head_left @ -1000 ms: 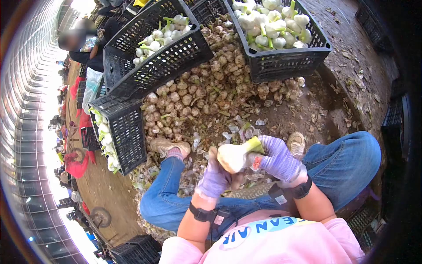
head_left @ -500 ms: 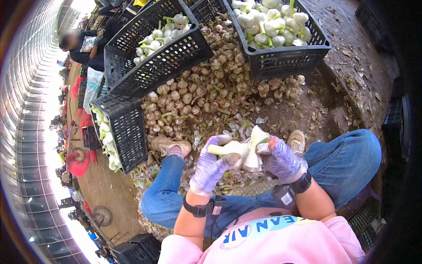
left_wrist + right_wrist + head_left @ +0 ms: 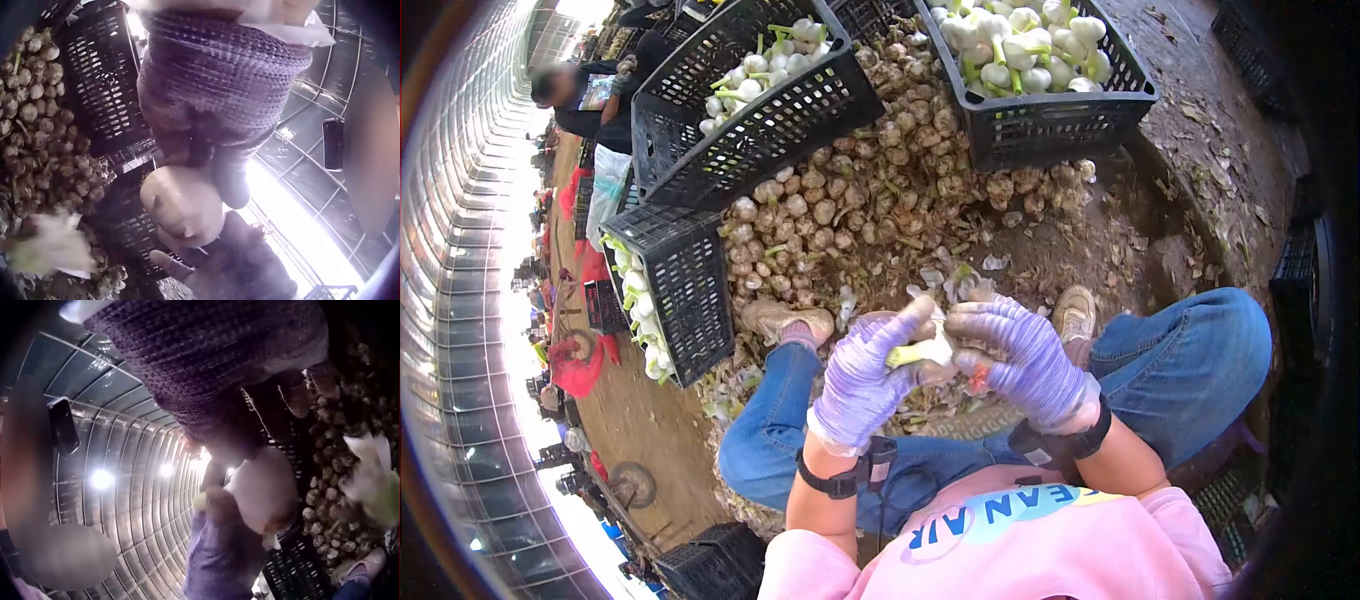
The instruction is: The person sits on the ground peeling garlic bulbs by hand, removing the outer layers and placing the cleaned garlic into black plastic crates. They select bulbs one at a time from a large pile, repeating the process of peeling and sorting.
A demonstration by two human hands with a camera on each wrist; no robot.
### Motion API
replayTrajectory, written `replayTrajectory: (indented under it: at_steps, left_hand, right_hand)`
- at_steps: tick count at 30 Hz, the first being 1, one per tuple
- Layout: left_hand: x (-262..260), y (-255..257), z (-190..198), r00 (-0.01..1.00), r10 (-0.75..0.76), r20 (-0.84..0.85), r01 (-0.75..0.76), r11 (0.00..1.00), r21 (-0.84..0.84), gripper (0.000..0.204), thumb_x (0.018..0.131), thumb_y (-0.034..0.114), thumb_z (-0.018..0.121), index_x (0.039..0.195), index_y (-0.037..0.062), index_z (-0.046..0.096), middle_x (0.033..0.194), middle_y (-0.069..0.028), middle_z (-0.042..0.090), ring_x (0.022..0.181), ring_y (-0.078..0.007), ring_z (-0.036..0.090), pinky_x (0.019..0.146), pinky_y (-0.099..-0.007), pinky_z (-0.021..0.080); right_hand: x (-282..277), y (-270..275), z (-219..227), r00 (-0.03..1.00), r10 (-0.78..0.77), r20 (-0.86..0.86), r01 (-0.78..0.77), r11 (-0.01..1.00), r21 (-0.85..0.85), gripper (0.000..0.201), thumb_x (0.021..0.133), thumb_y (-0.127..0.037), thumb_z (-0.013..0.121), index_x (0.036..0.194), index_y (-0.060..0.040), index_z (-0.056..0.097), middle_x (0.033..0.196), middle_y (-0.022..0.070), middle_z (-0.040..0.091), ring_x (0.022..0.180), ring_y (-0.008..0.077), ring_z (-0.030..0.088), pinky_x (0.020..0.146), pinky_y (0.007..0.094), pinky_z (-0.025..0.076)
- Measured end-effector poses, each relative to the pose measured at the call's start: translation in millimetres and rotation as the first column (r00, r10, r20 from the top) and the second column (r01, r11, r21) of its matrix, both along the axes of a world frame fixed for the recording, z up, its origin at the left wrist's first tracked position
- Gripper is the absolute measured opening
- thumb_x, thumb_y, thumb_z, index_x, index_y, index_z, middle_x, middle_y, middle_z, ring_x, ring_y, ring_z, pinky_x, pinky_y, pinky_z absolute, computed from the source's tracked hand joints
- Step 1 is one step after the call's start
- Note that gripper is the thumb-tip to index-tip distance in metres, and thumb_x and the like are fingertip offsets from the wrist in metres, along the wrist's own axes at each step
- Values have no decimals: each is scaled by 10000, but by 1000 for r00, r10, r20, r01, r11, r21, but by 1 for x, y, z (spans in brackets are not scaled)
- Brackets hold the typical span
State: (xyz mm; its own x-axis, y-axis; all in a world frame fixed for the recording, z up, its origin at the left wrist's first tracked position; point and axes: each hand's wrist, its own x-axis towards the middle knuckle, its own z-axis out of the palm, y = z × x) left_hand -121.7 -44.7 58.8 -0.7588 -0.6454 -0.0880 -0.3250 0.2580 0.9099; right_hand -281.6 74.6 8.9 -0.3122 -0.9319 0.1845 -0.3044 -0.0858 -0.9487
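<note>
My left hand (image 3: 865,370), in a purple knitted glove, holds a white garlic bulb (image 3: 184,206) by its green stem (image 3: 908,354). Facing it, my right hand (image 3: 1025,355), gloved the same way with a reddish patch at the thumb, has its fingers loosely bent close beside the bulb. In the right wrist view, several of its fingers (image 3: 294,397) are spread apart, and the bulb (image 3: 265,490) shows under them. A blurred piece of pale green-white husk (image 3: 375,481) hangs apart from both hands, over the heaped garlic.
Unpeeled garlic (image 3: 830,200) lies heaped on the ground ahead. Black crates with white bulbs stand around it: one crate (image 3: 1060,135) at right, another (image 3: 770,140) at centre-left, a third (image 3: 690,300) at left. Husk scraps litter the ground between my shoes. Another person (image 3: 600,105) sits far left.
The bulb has turned so its stem points left, with the left hand gripping it. Outer husk, pulled out by the right hand half a second ago, has come away from the bulb.
</note>
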Motion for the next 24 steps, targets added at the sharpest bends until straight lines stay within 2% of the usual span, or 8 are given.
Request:
replayTrajectory:
  at_steps: [3,8,13,14,17,18,20,24]
  left_hand:
    - [-8,-3,5,963,-185,197,254,868,-427,557,645,158,769,1170,109,591,889,-82,643,798,-232,621,702,-312,490]
    - [-10,1,6,928,-242,283,355,803,-479,513,624,119,768,1116,107,621,918,-87,648,836,-241,621,729,-310,492]
    - [8,2,-12,994,-35,-107,60,969,241,483,683,227,775,1085,22,603,958,-88,647,889,-187,618,779,-317,506]
    - [10,3,-14,952,168,-257,-11,855,518,519,693,297,779,1082,8,593,963,-90,645,889,-189,616,773,-327,511]
    - [6,5,-37,802,530,-277,-167,643,747,599,765,426,681,1165,23,487,1030,-93,607,904,-238,613,790,-372,523]
    - [7,5,-50,716,659,-232,-220,528,821,578,804,425,638,1183,25,465,1045,-95,600,914,-254,610,793,-387,527]
    - [2,3,-67,644,745,-176,-229,407,884,546,849,442,555,1183,20,462,1068,-113,590,956,-256,595,818,-387,528]
    - [8,6,-85,662,743,-101,-302,387,871,492,877,401,524,1161,1,482,1084,-119,589,956,-241,604,816,-366,540]
  right_hand:
    - [4,-4,2,994,-17,-107,14,1000,-28,358,680,-159,705,1014,-53,636,1002,147,619,964,346,573,830,410,464]
    - [10,-9,-7,976,-50,-212,28,994,-107,306,642,-128,722,927,-52,639,912,131,630,857,330,597,759,391,479]
    - [2,-8,-25,987,-5,163,-17,992,129,209,674,-73,680,867,-21,621,880,134,610,832,297,593,746,339,477]
    - [3,-8,-32,991,43,124,-48,998,35,189,704,-75,674,873,-9,621,907,118,611,852,269,598,754,320,476]
    - [9,-2,-20,653,168,739,-314,947,63,273,813,-166,660,1007,16,597,1021,66,586,924,163,580,800,285,466]
    - [12,-1,-18,652,169,739,-315,947,62,273,813,-166,660,1007,16,597,1021,66,586,924,163,580,800,285,466]
    - [18,0,-14,273,176,946,-144,979,-141,378,813,-207,673,1097,13,555,1073,88,584,938,173,587,816,299,471]
    - [-15,-21,10,444,-128,887,355,934,-42,346,818,-229,663,1062,-5,563,1033,92,614,909,159,594,785,285,485]
